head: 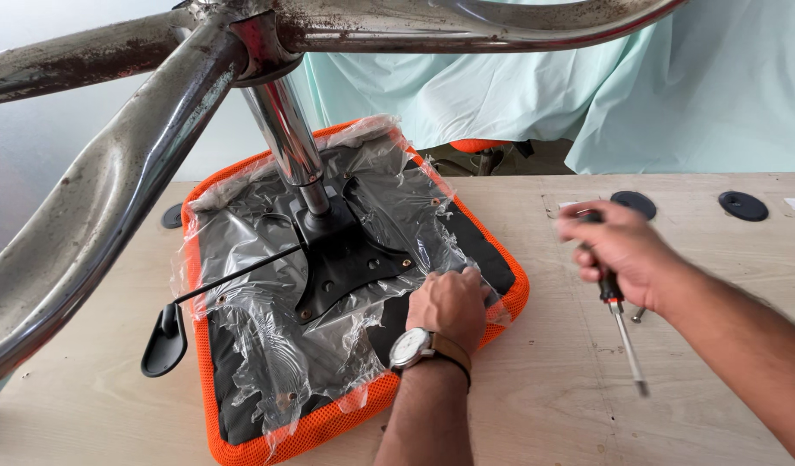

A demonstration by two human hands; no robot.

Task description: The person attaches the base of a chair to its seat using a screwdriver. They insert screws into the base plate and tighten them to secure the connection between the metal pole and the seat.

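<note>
Your left hand (449, 306) sat fisted on the upturned orange seat (501, 298), knuckles pressing the loose plastic wrap (268, 362) near the black mounting plate (350, 263); fingers curled under, can't tell if they gripped anything. Your right hand (617, 250) was closed round a screwdriver (626, 336), tip down over the surface (544, 397), off to the seat's right; hand blurred. A small screw (639, 314) lay just beside the shaft. Risks imo: wrap covered the plate bolts, so the tip could've slipped off a head & gouged the seat or hit your left hand. Rusty chair base (113, 173) stuck up on the gas column (289, 142), top-heavy, could've tipped the seat. Screw could've rolled off.
</note>
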